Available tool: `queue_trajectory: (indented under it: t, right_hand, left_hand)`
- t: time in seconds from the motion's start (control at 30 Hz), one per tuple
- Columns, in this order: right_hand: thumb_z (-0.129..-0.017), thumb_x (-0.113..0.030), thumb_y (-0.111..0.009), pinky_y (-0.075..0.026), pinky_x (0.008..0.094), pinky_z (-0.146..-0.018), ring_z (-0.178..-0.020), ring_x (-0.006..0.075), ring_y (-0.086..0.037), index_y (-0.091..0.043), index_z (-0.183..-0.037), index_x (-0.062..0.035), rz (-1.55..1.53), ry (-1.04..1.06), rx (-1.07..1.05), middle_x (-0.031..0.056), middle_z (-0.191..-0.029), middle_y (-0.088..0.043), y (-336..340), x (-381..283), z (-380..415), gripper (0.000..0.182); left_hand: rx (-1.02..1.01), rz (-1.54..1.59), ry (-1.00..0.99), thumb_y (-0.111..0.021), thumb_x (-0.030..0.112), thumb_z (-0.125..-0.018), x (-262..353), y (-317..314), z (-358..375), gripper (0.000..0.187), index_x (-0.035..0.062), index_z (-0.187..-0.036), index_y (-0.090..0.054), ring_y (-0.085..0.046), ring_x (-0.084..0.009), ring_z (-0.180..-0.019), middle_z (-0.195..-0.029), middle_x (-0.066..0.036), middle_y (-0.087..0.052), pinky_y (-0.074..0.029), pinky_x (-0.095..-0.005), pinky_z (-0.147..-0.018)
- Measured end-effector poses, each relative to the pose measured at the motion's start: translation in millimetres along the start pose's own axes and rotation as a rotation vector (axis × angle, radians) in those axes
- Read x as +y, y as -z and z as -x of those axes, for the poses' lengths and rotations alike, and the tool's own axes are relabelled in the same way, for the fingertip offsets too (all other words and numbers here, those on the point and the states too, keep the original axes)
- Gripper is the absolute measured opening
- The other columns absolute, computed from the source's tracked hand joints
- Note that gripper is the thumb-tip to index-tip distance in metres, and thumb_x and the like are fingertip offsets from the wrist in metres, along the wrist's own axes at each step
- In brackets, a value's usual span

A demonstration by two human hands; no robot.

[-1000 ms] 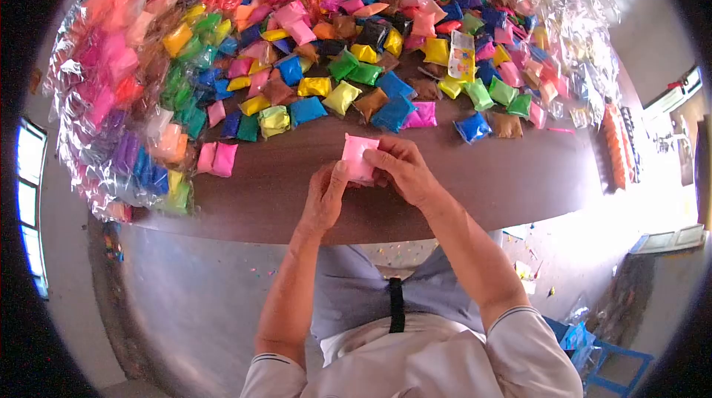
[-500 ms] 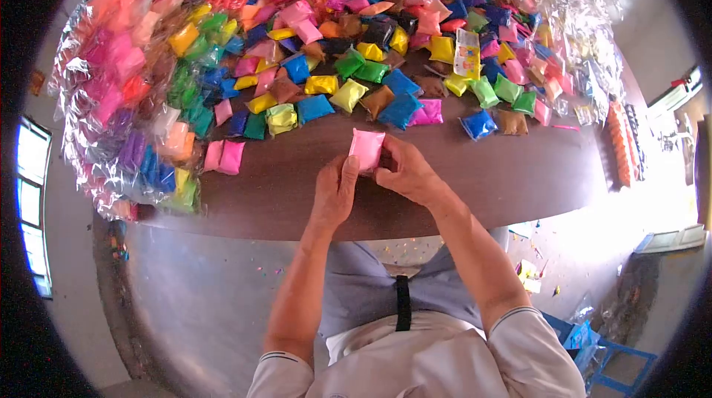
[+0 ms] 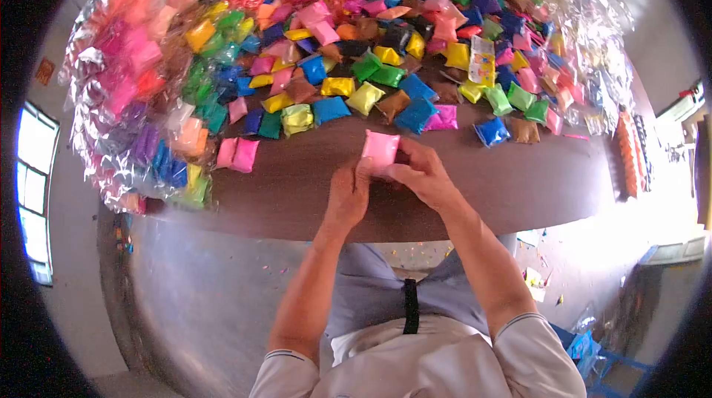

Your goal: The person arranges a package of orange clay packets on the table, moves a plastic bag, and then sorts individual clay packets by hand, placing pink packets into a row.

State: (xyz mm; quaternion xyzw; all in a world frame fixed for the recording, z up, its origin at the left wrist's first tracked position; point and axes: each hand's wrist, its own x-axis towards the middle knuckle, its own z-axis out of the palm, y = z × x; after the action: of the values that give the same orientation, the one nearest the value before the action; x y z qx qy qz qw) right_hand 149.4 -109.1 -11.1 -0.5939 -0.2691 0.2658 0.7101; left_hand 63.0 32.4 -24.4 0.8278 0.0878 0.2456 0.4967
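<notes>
Above the near part of the table, both my hands hold one small light-pink packet (image 3: 380, 148), its flat face turned up. My left hand (image 3: 348, 192) grips its lower left corner with the thumb on top. On the right edge, the fingers of my right hand (image 3: 424, 174) are closed round the packet; some fingertips are hidden behind it. Just beyond lie a magenta packet (image 3: 443, 117) and a blue packet (image 3: 416, 115). Two pink packets (image 3: 238, 154) lie side by side to the left of my hands.
A large heap of coloured packets (image 3: 337, 86) covers the far side of the brown table (image 3: 297, 190). Clear plastic bags full of packets (image 3: 133, 49) stand at the left. A printed card (image 3: 482, 61) lies among the packets. A blue stool (image 3: 619, 372) stands at lower right.
The whole view has shifted slightly, so the table and heap appear further right. Both hands still hold the light-pink packet, and the fingers of my right hand have moved a little along its edge.
</notes>
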Motion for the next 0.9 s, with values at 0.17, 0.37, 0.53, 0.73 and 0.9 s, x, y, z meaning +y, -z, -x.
queue_trajectory:
  t: [0.17,0.37,0.53,0.73,0.9]
  right_hand:
    - [-0.085,-0.016,-0.066,-0.048,0.0276,-0.066,-0.073,0.0094,-0.056,-0.064,-0.099,-0.0007,0.152,0.052,0.19,0.0001,-0.085,-0.065,2.7,10.7,-5.1,0.02]
    - [-0.084,-0.023,-0.068,-0.047,0.0337,-0.058,-0.061,0.0195,-0.058,-0.061,-0.086,0.0004,0.611,0.185,0.335,0.0123,-0.071,-0.063,-18.1,-26.0,-53.9,0.024]
    - [-0.08,-0.027,-0.063,-0.052,0.0474,-0.075,-0.086,0.0387,-0.066,-0.067,-0.086,0.0005,0.815,0.07,0.0,0.0243,-0.087,-0.067,-107.8,-32.5,-84.4,0.029]
    - [-0.083,-0.026,-0.061,-0.051,0.0346,-0.049,-0.052,0.0204,-0.065,-0.065,-0.075,0.0025,0.642,-0.19,-0.237,0.0128,-0.06,-0.064,-159.1,37.3,-125.9,0.03]
    - [-0.082,-0.024,-0.062,-0.051,0.0342,-0.048,-0.055,0.021,-0.065,-0.064,-0.075,0.0022,0.773,-0.312,-0.227,0.0129,-0.064,-0.065,-172.7,32.0,-134.2,0.028]
  left_hand:
    - [-0.091,0.015,0.036,-0.051,0.026,-0.096,1.5,3.6,0.3,0.03,-0.0001,-0.085,-0.062,-0.059,-0.0419,-0.081,-0.08,-0.022,-0.061,-0.045,-0.0446,-0.069]
    - [-0.127,-0.262,-0.192,-0.059,0.015,-0.085,-3.7,-3.9,0.6,0.016,0.0007,-0.08,-0.061,-0.056,-0.042,-0.079,-0.078,-0.02,-0.059,-0.045,-0.0483,-0.069]
    - [-0.153,-0.394,-0.465,-0.055,0.021,-0.087,-46.8,-29.8,18.8,0.029,0.0075,-0.113,-0.057,-0.055,-0.0332,-0.097,-0.102,-0.01,-0.058,-0.045,-0.0441,-0.09]
    - [-0.211,-0.611,-0.659,-0.055,0.026,-0.082,-40.9,-17.8,12.9,0.036,0.0065,-0.113,-0.057,-0.053,-0.0289,-0.096,-0.092,-0.008,-0.055,-0.046,-0.0426,-0.086]
    - [-0.243,-0.479,-0.602,-0.058,0.03,-0.078,-37.9,-14.3,12.9,0.042,0.0059,-0.112,-0.059,-0.054,-0.0295,-0.099,-0.096,-0.007,-0.057,-0.047,-0.0447,-0.081]
